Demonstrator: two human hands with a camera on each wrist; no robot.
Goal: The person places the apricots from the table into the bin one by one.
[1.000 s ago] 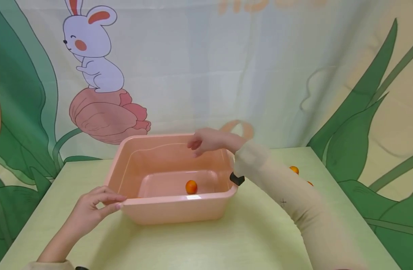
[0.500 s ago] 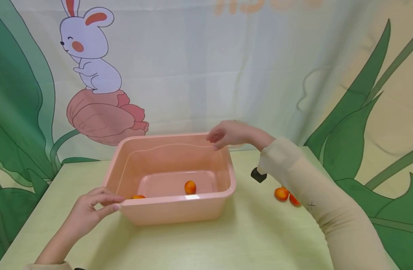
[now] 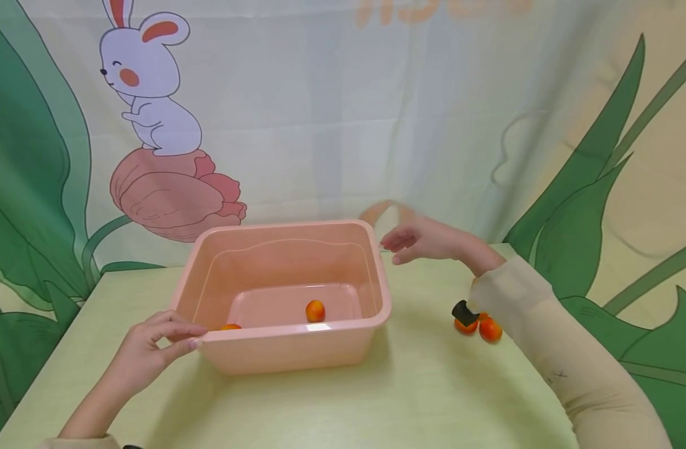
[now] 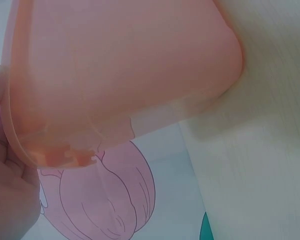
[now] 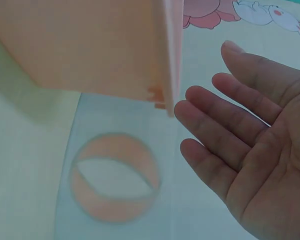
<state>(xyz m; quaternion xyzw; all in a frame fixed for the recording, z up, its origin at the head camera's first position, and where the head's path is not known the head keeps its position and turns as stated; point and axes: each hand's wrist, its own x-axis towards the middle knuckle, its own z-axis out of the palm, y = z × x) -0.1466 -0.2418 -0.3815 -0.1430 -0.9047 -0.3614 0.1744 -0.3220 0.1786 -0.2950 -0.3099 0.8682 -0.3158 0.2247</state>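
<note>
Fingers loosely bent and empty, the right hand hovers just right of the pink basin.
The left hand pinches its near-left rim; one orange ball lies inside, a second ball shows partly behind its near wall, more balls rest right of it.

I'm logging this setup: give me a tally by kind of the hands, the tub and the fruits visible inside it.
Hands (left hand, right hand): 2
Tub: 1
Fruits visible inside: 2, one mostly hidden
Total: 5
</note>
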